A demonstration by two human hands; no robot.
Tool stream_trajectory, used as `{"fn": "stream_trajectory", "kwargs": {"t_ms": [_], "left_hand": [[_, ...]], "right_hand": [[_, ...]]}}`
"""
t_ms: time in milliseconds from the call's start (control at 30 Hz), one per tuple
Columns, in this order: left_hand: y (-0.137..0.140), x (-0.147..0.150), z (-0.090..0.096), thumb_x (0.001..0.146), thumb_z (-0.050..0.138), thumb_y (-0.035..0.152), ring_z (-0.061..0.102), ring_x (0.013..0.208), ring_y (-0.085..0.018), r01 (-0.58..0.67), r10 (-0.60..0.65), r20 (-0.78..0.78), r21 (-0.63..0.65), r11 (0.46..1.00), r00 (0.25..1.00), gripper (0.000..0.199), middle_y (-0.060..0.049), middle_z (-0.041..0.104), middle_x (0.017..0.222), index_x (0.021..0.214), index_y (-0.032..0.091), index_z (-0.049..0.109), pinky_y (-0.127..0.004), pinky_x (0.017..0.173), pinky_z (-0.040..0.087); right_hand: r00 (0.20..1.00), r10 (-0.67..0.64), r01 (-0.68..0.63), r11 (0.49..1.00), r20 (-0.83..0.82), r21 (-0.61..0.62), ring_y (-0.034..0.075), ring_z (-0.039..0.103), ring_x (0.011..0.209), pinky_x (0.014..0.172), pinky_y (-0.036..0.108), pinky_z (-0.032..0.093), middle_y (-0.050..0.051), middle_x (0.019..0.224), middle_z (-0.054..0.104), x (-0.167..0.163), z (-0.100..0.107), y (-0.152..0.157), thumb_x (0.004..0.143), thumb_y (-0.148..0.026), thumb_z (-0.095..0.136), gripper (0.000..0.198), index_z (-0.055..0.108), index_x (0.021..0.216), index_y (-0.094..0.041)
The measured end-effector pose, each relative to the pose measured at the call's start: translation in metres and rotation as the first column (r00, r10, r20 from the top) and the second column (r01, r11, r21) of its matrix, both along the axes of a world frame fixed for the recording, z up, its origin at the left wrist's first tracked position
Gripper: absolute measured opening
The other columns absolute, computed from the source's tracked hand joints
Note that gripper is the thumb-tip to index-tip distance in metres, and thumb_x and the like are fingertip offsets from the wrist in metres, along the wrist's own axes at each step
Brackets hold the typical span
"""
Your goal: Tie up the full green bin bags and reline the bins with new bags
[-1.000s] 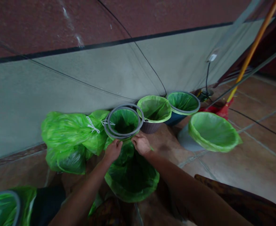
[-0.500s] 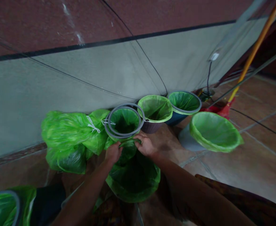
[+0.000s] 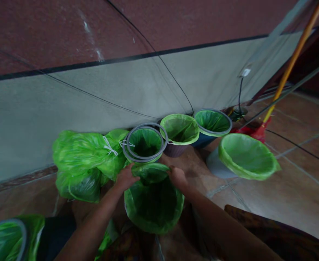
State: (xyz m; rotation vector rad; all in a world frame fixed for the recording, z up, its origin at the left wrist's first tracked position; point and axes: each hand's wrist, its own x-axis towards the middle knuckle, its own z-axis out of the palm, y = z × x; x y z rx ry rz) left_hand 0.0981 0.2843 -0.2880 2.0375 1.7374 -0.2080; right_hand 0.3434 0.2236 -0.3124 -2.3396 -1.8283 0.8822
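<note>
My left hand [image 3: 125,177] and my right hand [image 3: 178,176] grip the far rim of a green plastic liner [image 3: 151,172] that sits over the nearest bin [image 3: 154,206] on the tiled floor. Between my hands the liner's edge is stretched and folded over the rim. Just beyond stands a bin with a grey ring [image 3: 144,143] clamped over its green liner.
Three more green-lined bins [image 3: 179,130] [image 3: 212,123] [image 3: 246,156] stand along the grey wall. Tied full green bags [image 3: 85,159] lie at the left. Another lined bin [image 3: 4,241] is at the lower left. A broom [image 3: 290,69] leans at the right; cables run along the wall.
Both hands have drawn back from the grey-ringed bin toward me and spread apart, pulling the liner's edge over the near bin's rim.
</note>
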Motion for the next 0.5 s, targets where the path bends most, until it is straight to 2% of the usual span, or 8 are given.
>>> {"fn": "stream_trajectory", "kwargs": {"t_ms": [100,167,267,333,400,500], "left_hand": [[0.005,-0.020,0.002,0.078,0.070,0.037,0.057,0.130,-0.025,-0.045,0.049,0.122,-0.032,0.998,0.991,0.078,-0.016,0.056,0.146,0.146,0.013,0.040,-0.036,0.107,0.044],[0.005,-0.030,0.002,0.079,0.069,0.038,0.055,0.132,-0.027,-0.090,0.099,0.183,-0.057,0.994,0.978,0.075,-0.017,0.055,0.146,0.144,0.011,0.043,-0.036,0.109,0.043],[-0.001,-0.031,0.003,0.083,0.063,0.036,0.057,0.129,-0.027,-0.095,0.104,0.211,-0.051,0.994,0.972,0.066,-0.016,0.056,0.146,0.141,0.013,0.047,-0.037,0.107,0.044],[-0.008,-0.023,0.006,0.086,0.060,0.035,0.061,0.124,-0.025,-0.077,0.082,0.195,-0.030,0.997,0.977,0.058,-0.015,0.058,0.144,0.139,0.014,0.048,-0.035,0.104,0.046],[-0.017,-0.011,0.008,0.087,0.059,0.035,0.063,0.120,-0.023,-0.056,0.055,0.142,0.004,0.998,0.988,0.051,-0.013,0.062,0.138,0.134,0.016,0.052,-0.033,0.101,0.047],[-0.031,0.003,0.011,0.089,0.058,0.031,0.067,0.110,-0.022,0.015,-0.014,-0.012,0.047,0.999,1.000,0.035,-0.010,0.071,0.121,0.121,0.018,0.058,-0.031,0.093,0.049]], "right_hand": [[0.976,-0.212,0.212,0.977,-0.045,-0.004,0.025,0.071,0.095,0.077,0.030,0.049,0.015,0.099,0.075,0.000,-0.018,-0.053,0.098,-0.028,0.046,0.027,0.067,0.106,-0.012],[0.948,-0.304,0.305,0.952,-0.099,0.003,0.025,0.071,0.094,0.077,0.030,0.049,0.015,0.098,0.074,-0.004,-0.027,-0.085,0.098,-0.028,0.046,0.028,0.064,0.112,-0.011],[0.914,-0.376,0.394,0.912,-0.151,0.113,0.029,0.068,0.104,0.084,0.035,0.050,0.020,0.113,0.070,-0.010,-0.025,-0.105,0.094,-0.032,0.053,0.045,0.053,0.130,-0.006],[0.925,-0.351,0.378,0.888,-0.147,0.260,0.032,0.062,0.115,0.094,0.039,0.048,0.022,0.124,0.065,-0.013,-0.014,-0.094,0.092,-0.034,0.056,0.053,0.049,0.136,-0.006],[0.960,-0.236,0.278,0.877,-0.152,0.391,0.031,0.057,0.120,0.101,0.041,0.044,0.019,0.128,0.063,-0.018,-0.002,-0.068,0.091,-0.033,0.055,0.047,0.054,0.133,-0.011],[0.982,-0.025,0.105,0.901,-0.189,0.421,0.029,0.057,0.116,0.102,0.039,0.043,0.015,0.121,0.066,-0.027,0.006,-0.023,0.085,-0.027,0.063,0.040,0.062,0.123,-0.014]]}}
